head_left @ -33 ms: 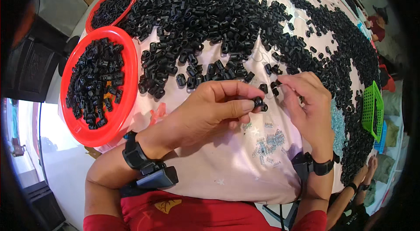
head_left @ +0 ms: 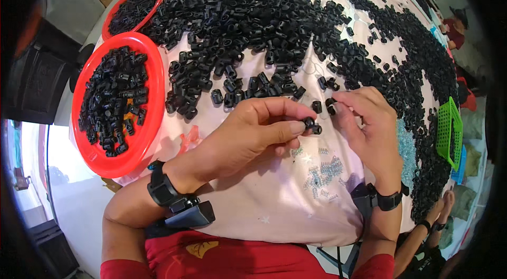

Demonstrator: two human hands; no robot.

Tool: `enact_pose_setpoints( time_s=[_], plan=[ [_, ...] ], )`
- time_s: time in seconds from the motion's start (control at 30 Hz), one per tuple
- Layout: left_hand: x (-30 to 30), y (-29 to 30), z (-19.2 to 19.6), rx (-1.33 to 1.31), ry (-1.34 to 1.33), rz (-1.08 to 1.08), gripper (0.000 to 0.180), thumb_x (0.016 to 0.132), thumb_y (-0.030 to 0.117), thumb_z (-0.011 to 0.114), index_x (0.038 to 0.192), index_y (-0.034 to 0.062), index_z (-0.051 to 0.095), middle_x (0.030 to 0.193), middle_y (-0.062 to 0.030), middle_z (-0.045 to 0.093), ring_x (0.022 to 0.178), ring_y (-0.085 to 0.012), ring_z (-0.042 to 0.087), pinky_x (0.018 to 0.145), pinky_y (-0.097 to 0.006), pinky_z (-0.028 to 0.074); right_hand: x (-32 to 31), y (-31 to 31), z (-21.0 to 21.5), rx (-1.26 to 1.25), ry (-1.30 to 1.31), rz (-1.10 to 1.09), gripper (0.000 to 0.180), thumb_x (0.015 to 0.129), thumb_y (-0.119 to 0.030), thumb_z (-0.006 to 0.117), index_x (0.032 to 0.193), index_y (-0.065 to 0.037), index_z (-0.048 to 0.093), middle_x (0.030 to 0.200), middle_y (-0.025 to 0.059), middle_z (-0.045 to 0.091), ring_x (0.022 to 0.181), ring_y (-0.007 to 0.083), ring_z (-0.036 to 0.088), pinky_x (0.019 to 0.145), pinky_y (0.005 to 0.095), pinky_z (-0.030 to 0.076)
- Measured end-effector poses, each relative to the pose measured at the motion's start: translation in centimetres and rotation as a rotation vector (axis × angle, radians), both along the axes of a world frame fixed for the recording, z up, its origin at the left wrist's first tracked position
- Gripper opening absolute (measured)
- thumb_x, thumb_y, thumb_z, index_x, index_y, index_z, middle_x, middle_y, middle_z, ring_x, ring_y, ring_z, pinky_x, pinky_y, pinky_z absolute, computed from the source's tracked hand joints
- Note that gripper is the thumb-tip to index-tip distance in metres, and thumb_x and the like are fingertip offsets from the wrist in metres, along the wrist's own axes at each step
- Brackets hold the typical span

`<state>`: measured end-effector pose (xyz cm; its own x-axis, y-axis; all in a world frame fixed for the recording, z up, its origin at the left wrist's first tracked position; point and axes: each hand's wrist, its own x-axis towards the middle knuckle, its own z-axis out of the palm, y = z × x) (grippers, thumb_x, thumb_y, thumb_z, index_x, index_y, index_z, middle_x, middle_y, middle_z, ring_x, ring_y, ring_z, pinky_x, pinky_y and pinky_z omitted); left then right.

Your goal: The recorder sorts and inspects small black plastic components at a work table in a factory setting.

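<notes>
A: What do the fingers have?

B: The left hand pinches a small black plastic piece between thumb and forefinger. The right hand is just beside it, its fingers curled and grasping another black piece at their tips. The two hands nearly touch.

A: And the surface under them?

B: It is covered with a pale pink cloth with faint star prints. Just beyond the fingers lies a huge heap of black pieces, spreading away and curving round past the right hand. Below the fingers, nearer the person, sits a little cluster of small metal springs (hard to make out singly).

A: Anything to the left?

B: Well apart from the left fingers, a red round tray sits at the surface's edge, filled with black pieces. A second red tray lies beyond it, also full.

A: The room?

B: A green plastic basket stands past the right hand at the far edge of the surface. Another person's arm shows low on the right. Left of the surface is pale floor, with dark boxes standing there.
</notes>
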<state>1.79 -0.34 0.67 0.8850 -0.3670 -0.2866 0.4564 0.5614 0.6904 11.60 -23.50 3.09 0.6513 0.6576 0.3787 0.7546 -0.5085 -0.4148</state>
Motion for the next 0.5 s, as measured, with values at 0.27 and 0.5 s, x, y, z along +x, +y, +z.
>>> enact_pose_setpoints(
  time_s=[0.27, 0.5],
  plan=[
    [-0.10, -0.21, -0.05, -0.034, 0.032, 0.039, 0.025, 0.103, 0.007, 0.063, 0.126, -0.0004, 0.064, 0.106, -0.0071, 0.069, 0.078, -0.0071, 0.060, 0.071, -0.021, 0.049, -0.01, 0.56, -0.61, -0.113, 0.056, -0.055, 0.023, 0.080, -0.003, 0.076, 0.103, -0.004, 0.073, 0.086, 0.0116, 0.065, 0.082, 0.0319, 0.065, 0.070, 0.0404, 0.053],
    [-0.16, -0.31, -0.32, 0.019, 0.013, 0.030, 0.024, 0.101, 0.009, 0.066, 0.124, 0.0009, 0.065, 0.106, -0.0044, 0.070, 0.082, -0.0072, 0.063, 0.068, -0.020, 0.048, 0.16, 0.61, -0.77, 0.015, 0.035, -0.032, 0.023, 0.079, -0.001, 0.075, 0.102, -0.003, 0.072, 0.090, 0.0125, 0.068, 0.082, 0.0305, 0.066, 0.070, 0.0379, 0.053]
  ],
)
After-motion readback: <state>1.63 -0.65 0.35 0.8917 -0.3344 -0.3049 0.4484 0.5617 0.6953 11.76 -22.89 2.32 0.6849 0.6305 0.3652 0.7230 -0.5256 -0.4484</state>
